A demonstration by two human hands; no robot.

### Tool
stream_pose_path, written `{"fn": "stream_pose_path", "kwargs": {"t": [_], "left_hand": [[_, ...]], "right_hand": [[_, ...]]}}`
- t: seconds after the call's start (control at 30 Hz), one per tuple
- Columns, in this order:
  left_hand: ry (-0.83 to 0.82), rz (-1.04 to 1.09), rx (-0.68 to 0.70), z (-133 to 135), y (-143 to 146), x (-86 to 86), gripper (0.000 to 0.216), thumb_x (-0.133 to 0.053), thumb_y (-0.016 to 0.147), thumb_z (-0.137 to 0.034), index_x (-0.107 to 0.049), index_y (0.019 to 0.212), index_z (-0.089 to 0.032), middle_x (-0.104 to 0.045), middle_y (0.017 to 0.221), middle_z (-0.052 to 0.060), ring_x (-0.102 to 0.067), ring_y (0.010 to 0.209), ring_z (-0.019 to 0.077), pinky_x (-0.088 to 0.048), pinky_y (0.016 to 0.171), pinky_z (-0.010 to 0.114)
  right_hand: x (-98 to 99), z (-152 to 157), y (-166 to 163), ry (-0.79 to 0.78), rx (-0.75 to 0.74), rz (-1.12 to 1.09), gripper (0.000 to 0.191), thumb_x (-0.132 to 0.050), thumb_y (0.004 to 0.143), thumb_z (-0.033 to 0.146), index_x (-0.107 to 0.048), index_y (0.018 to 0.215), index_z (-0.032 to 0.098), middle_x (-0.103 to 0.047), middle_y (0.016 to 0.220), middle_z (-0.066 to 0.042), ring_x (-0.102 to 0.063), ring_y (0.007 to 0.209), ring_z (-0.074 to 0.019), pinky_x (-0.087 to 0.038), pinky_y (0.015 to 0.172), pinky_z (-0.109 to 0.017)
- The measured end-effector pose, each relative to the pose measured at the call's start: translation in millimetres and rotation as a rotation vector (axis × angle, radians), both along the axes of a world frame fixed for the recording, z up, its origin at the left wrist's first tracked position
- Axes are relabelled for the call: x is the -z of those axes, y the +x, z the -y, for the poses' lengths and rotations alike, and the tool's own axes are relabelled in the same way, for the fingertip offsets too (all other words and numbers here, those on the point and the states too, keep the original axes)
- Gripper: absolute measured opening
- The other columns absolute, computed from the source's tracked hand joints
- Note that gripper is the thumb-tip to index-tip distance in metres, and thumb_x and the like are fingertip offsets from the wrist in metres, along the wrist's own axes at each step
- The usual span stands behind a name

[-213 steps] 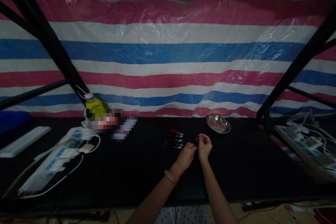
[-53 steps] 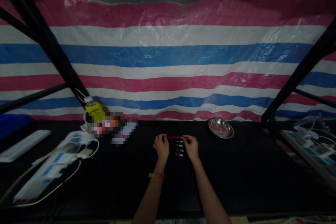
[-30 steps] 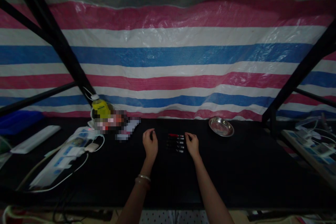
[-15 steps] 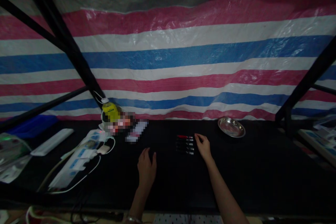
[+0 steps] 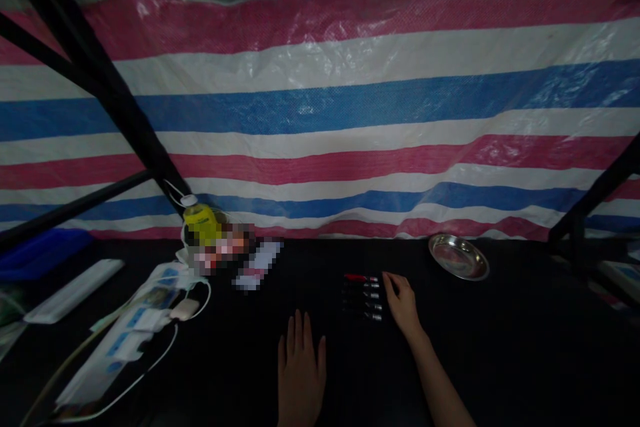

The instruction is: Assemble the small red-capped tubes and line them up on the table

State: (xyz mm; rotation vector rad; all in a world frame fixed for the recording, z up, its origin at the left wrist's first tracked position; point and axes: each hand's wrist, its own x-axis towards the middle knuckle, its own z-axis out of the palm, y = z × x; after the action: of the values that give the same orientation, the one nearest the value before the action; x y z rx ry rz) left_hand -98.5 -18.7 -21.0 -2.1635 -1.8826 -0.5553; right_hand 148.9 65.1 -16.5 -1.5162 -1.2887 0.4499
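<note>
Several slim pen-like items [image 5: 367, 295] lie in parallel on the black table, one red [image 5: 356, 277] at the far end and the others dark, with shiny silver tips to the right. Close to these tips rests my right hand [image 5: 401, 302], its fingers reaching forward, slightly bent, and its thumb apart; I see nothing held in it. My left hand [image 5: 301, 373] lies flat, palm down, with spread fingers, nearer to me and left of the row. It touches only the table.
A round steel dish [image 5: 459, 257] stands at the back right. To the left are a power strip [image 5: 120, 340] with plugs and cables, a yellow bottle [image 5: 201, 223], a blurred-out packet [image 5: 259, 265] and a blue tray [image 5: 43, 253]. Black frame bars and a striped sheet [image 5: 320, 113] bound the table.
My left hand has come nearer to me and flattened, its fingers now spread. My right hand stays beside the silver tips. The whole view has shifted slightly.
</note>
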Motion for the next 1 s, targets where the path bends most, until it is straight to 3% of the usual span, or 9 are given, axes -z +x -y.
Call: {"fn": "stream_pose_path", "kwargs": {"t": [0.4,1.0], "left_hand": [[-0.014,-0.042,-0.061,2.9,13.5,18.8,0.051,-0.034,0.087,-0.035,-0.043,0.134,-0.016,-0.039,0.142,0.012,-0.036,0.129,0.0273,-0.038,0.098,0.046],[-0.017,-0.029,-0.015,3.1,12.8,7.6,0.053,-0.036,0.088,-0.039,-0.044,0.133,-0.013,-0.040,0.141,0.014,-0.038,0.129,0.0295,-0.039,0.099,0.047]], "right_hand": [[1.7,3.7,-0.9,-0.072,0.035,-0.087,0.043,-0.045,0.084,0.051,-0.068,0.095,0.017,-0.066,0.099,-0.011,-0.058,0.097,-0.0247,-0.043,0.091,-0.040],[0.3,0.0,-2.3,0.041,0.089,-0.092,0.043,-0.042,0.084,0.051,-0.067,0.091,0.016,-0.066,0.094,-0.011,-0.059,0.090,-0.0239,-0.045,0.083,-0.038]]}}
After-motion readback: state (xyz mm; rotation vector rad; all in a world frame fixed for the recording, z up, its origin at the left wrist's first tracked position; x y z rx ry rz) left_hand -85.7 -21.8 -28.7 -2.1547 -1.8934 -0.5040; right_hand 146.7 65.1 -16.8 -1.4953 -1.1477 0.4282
